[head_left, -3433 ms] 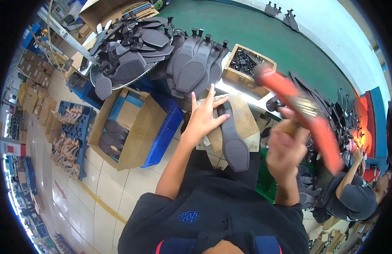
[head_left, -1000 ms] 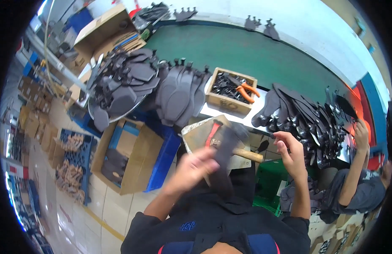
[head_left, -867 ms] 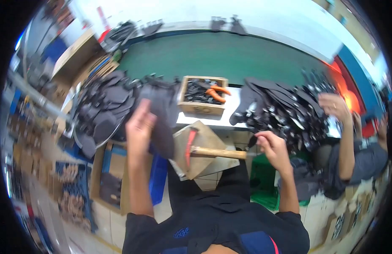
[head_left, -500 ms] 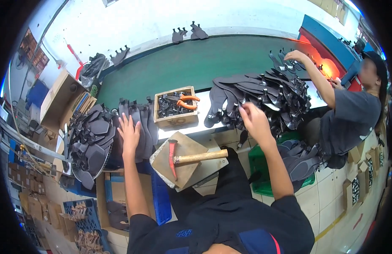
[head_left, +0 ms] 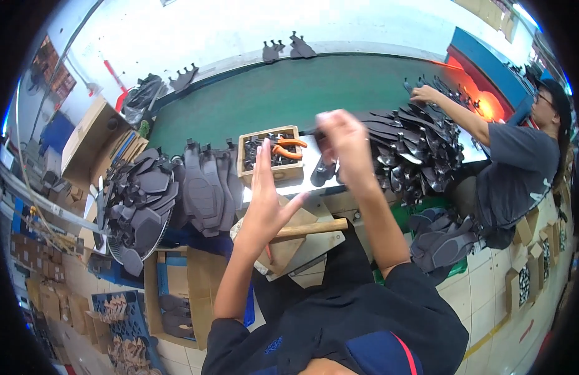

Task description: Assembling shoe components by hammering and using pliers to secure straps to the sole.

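Observation:
My left hand is raised above the stone block, fingers stretched up and thumb apart, holding nothing. It covers most of the red head of a hammer; the wooden handle lies across the block. My right hand, smeared by motion, is at the left end of a heap of dark grey shoe soles with glossy black heels. A dark shape shows by its fingers, but I cannot make out whether they hold it. Between and beyond my hands, orange-handled pliers rest on a wooden box of small black parts.
At left, flat soles lie on the bench beside a full wire basket. A green belt runs behind. At right, a co-worker reaches towards soles near a glowing heater. A cardboard box stands below left.
My left hand has moved right, from the flat soles to above the hammer and block. The right hand has moved left and farther out at the heap. The co-worker's hand has lowered slightly.

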`<action>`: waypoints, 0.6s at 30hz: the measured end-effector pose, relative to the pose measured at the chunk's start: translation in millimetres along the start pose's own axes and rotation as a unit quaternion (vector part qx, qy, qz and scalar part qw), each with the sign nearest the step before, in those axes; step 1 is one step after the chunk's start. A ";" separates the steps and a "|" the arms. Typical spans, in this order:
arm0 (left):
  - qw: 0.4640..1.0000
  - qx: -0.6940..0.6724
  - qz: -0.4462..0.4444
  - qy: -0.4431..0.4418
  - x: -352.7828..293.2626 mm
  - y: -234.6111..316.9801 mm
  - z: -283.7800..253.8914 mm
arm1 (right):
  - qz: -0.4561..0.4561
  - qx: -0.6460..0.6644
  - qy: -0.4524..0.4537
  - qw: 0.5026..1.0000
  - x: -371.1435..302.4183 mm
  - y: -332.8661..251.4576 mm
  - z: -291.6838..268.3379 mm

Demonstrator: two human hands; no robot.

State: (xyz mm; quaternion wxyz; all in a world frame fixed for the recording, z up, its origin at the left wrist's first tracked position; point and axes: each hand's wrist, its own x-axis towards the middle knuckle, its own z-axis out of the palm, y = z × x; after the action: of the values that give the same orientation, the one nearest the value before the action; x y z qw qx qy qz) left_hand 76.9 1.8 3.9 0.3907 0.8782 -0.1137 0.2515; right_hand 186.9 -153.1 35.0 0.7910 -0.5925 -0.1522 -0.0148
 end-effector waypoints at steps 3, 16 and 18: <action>0.992 -0.084 -0.090 0.026 -14.2 9.7 -9.6 | 0.009 -0.010 -0.379 0.925 -35.9 -28.0 16.9; 0.860 -0.427 -0.234 0.154 -76.9 29.0 -34.7 | -0.117 -0.552 -0.319 0.762 -112.8 121.1 -112.0; 0.872 -0.376 -0.278 0.144 -70.6 0.7 -11.6 | -0.056 -0.548 -0.267 0.791 -126.3 109.6 -140.8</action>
State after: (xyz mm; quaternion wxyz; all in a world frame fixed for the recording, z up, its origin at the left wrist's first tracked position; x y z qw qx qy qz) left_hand 12.6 10.1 -26.5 0.7569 0.6147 0.1065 0.1946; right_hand 120.2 -272.9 -135.3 0.2594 -0.8973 -0.3566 0.0185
